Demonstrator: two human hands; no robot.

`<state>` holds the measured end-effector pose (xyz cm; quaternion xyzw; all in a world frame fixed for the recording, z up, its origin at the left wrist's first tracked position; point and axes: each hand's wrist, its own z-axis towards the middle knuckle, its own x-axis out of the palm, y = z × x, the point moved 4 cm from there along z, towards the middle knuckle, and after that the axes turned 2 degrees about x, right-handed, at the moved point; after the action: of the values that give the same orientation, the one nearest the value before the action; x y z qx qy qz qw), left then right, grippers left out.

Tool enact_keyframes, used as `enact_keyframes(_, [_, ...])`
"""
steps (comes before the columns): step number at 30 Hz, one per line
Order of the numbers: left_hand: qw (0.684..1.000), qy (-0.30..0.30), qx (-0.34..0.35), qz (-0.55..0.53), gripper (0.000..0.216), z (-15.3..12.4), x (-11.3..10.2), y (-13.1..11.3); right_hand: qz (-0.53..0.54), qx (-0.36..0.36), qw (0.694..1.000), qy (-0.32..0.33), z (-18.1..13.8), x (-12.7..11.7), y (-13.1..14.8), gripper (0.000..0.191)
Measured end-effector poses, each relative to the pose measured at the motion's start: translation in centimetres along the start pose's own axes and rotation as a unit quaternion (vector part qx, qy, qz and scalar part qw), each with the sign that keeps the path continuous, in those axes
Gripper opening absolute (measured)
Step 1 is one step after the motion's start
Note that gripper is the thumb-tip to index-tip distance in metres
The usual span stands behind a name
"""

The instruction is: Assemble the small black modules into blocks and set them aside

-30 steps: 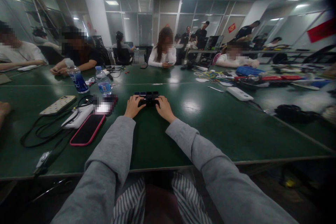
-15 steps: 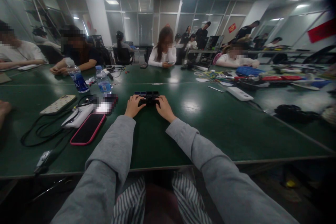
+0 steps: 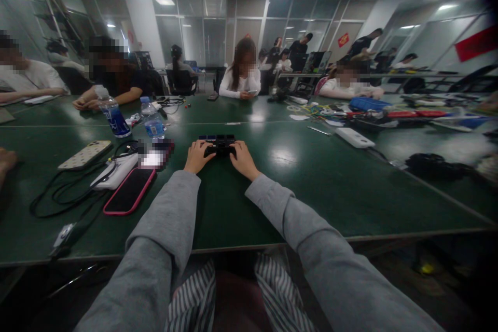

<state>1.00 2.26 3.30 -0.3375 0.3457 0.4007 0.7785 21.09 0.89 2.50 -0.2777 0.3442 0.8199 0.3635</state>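
Observation:
Ahead of me on the green table (image 3: 319, 192) sits a small black device (image 3: 220, 146) with several dark square panels along its far edge. My left hand (image 3: 197, 157) grips its left end, with the thumb along the near side and the fingers over the top. At the other end my right hand (image 3: 244, 159) holds it in the same way. The fingers cover both ends, and the fine details are too small to make out.
Left of my arms lie a pink-edged phone (image 3: 130, 191), a white power bank (image 3: 115, 172), a patterned phone (image 3: 85, 155) and cables. Two bottles stand behind, one dark blue (image 3: 116, 119), one clear (image 3: 153, 119). A white box (image 3: 355, 138) lies right. Several people sit around.
Almost nothing differs. The view has shifted very slightly, and both hands stay on the black device.

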Motion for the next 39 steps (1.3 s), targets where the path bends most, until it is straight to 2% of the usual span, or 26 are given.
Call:
enact_keyframes(7, [1.0, -0.001, -0.008, 0.004, 0.038, 0.0, -0.1, -0.2, -0.046, 0.02, 0.999, -0.014, -0.3, -0.8, 1.0, 0.039])
enact_keyframes(16, [1.0, -0.003, -0.002, 0.007, 0.04, 0.0, 0.0, -0.2, -0.091, -0.01, 0.996, 0.009, -0.6, -1.0, 3.2, 0.04])
enact_keyframes(22, [1.0, -0.004, -0.006, 0.012, 0.039, 0.0, 0.0, -0.2, -0.112, 0.04, 0.992, -0.032, -0.6, -0.3, 2.7, 0.047])
enact_keyframes(30, [1.0, -0.013, 0.003, 0.007, 0.039, 0.0, 0.1, -0.1, -0.117, 0.018, 0.992, -0.037, -0.3, -0.3, 3.5, 0.052])
enact_keyframes(32, [1.0, -0.013, 0.002, 0.007, 0.039, 0.0, 0.1, -0.2, -0.103, 0.036, 0.992, -0.065, -0.2, -1.0, 3.4, 0.056])
enact_keyframes(36, [1.0, -0.002, -0.004, 0.009, 0.04, 0.0, -0.1, -0.4, -0.046, 0.127, 0.98, -0.148, -0.1, -2.4, 1.5, 0.065])
enact_keyframes(39, [1.0, 0.0, -0.007, 0.011, 0.04, 0.0, -0.2, -0.4, -0.033, 0.159, 0.975, -0.149, -0.1, -2.5, 0.0, 0.065])
